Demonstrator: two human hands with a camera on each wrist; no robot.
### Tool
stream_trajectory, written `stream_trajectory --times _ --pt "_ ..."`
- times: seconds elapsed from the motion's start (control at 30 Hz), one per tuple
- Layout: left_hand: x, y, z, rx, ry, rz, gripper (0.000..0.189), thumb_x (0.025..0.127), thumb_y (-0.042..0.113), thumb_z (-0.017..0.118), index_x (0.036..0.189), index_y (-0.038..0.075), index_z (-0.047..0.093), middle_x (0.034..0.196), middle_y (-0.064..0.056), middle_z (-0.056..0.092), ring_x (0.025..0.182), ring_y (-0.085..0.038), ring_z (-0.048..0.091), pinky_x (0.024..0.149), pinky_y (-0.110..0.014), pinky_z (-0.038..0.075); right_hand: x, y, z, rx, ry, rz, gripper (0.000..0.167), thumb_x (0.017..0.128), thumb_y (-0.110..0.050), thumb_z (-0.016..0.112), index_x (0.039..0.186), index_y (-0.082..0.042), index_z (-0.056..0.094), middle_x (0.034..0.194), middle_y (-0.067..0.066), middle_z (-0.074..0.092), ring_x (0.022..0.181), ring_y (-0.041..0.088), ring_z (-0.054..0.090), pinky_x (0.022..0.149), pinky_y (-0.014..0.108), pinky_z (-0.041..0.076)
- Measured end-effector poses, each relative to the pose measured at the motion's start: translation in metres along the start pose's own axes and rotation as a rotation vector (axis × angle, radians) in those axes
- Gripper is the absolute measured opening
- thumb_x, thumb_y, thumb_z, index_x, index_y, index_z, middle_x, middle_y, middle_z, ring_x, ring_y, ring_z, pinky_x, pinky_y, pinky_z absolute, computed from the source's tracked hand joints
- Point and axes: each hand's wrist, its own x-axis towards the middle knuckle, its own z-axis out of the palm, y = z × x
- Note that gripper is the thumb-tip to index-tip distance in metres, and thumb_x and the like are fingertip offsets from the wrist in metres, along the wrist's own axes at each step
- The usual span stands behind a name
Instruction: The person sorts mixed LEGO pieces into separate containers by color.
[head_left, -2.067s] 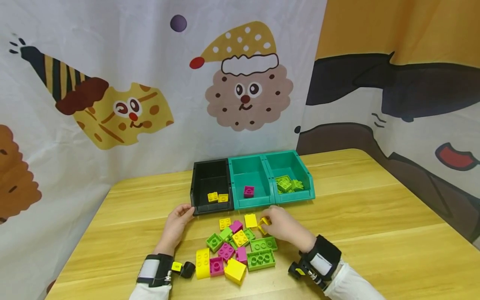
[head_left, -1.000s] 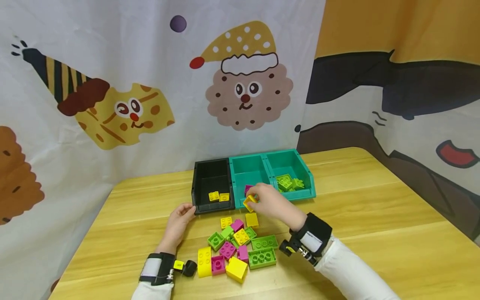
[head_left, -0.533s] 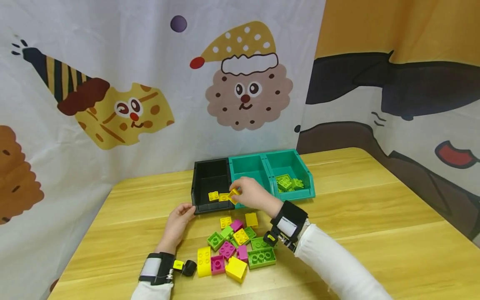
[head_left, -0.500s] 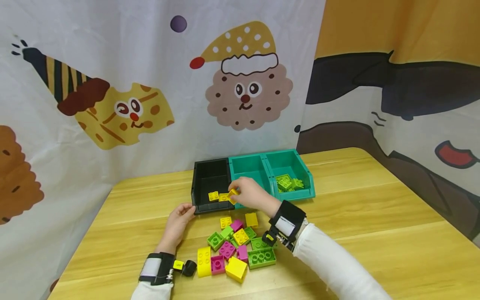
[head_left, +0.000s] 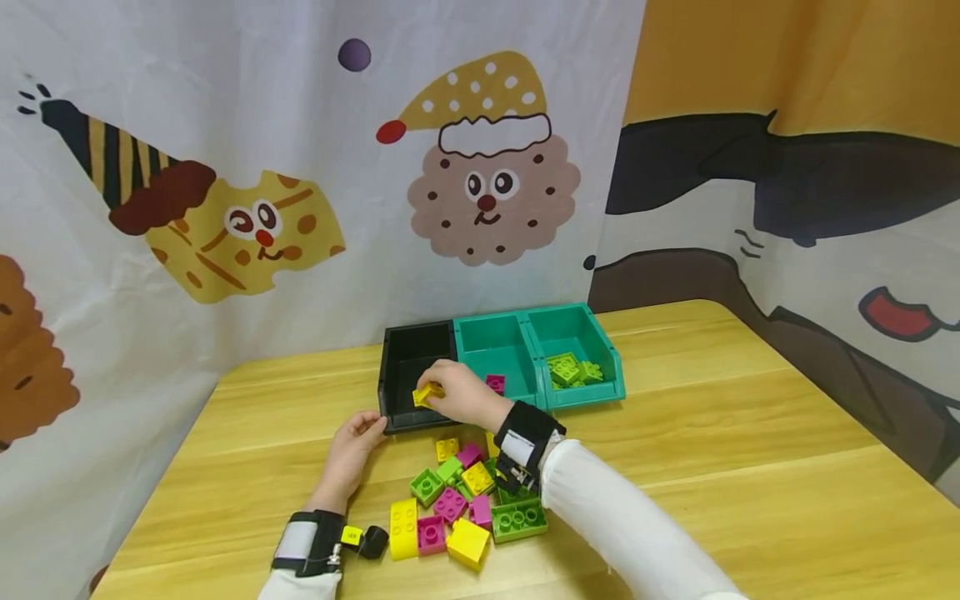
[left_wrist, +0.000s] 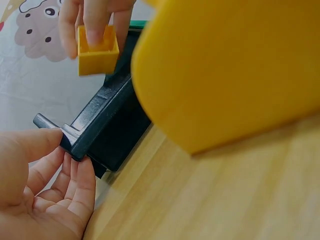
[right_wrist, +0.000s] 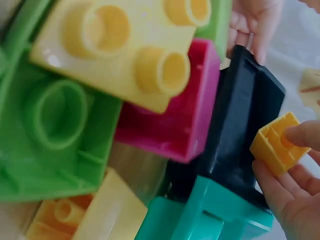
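Observation:
My right hand (head_left: 467,395) pinches a yellow toy building brick (head_left: 423,397) over the black bin (head_left: 405,343). In the right wrist view the thumb presses into the hollow underside of that yellow brick (right_wrist: 274,150), with fingers on its other side. At the bin's front left corner, my left hand (head_left: 352,457) grips the rim; the left wrist view has the thumb on top and curled fingers below the black bin's edge (left_wrist: 107,102). The bricks lying inside the black bin are hidden behind my right hand in the head view.
Joined to the black bin are a teal bin (head_left: 491,337) with a magenta brick (head_left: 495,383) and another teal bin (head_left: 611,367) with several green bricks (head_left: 566,368). In front lies a loose pile of yellow, magenta and green bricks (head_left: 452,505), partly under my right wrist.
My right hand took the yellow brick from the table right of the pile, lifted it and carried it left past the middle teal bin to above the black bin. My left hand kept its grip.

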Motion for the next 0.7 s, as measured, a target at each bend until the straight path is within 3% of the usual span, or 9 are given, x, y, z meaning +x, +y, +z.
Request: stream_trajectory --times 0.23,0.5,0.7 --pt "0.001 -0.003 0.001 0.001 0.005 0.005 0.027 0.095 0.013 0.057 0.112 -0.007 0.053 0.091 0.002 0.055 0.081 -0.006 0.052 0.075 -0.015 0.047 0.011 -0.009 0.009 -0.096 -0.052 0.008 0.020 0.086 -0.004 0.065 0.105 -0.008 0.069 0.103 0.005 0.063 0.085 0.014 0.057 0.079 0.018 0.051" --pt "0.002 -0.003 0.000 0.003 0.008 0.018 0.024 0.094 0.011 0.057 0.110 -0.008 0.054 0.089 0.002 0.055 0.079 -0.005 0.051 0.074 -0.016 0.047 0.017 -0.015 0.019 -0.180 -0.015 0.049 0.021 0.087 -0.003 0.064 0.107 -0.008 0.069 0.101 0.006 0.063 0.085 0.014 0.061 0.079 0.019 0.052" --pt "0.002 -0.003 0.000 0.021 0.010 0.011 0.026 0.095 0.012 0.056 0.112 -0.008 0.054 0.092 0.000 0.055 0.081 -0.007 0.051 0.074 -0.016 0.047 0.015 -0.012 0.026 -0.211 -0.043 0.066 0.020 0.088 -0.004 0.061 0.106 -0.008 0.071 0.101 0.006 0.063 0.086 0.015 0.063 0.079 0.021 0.053"
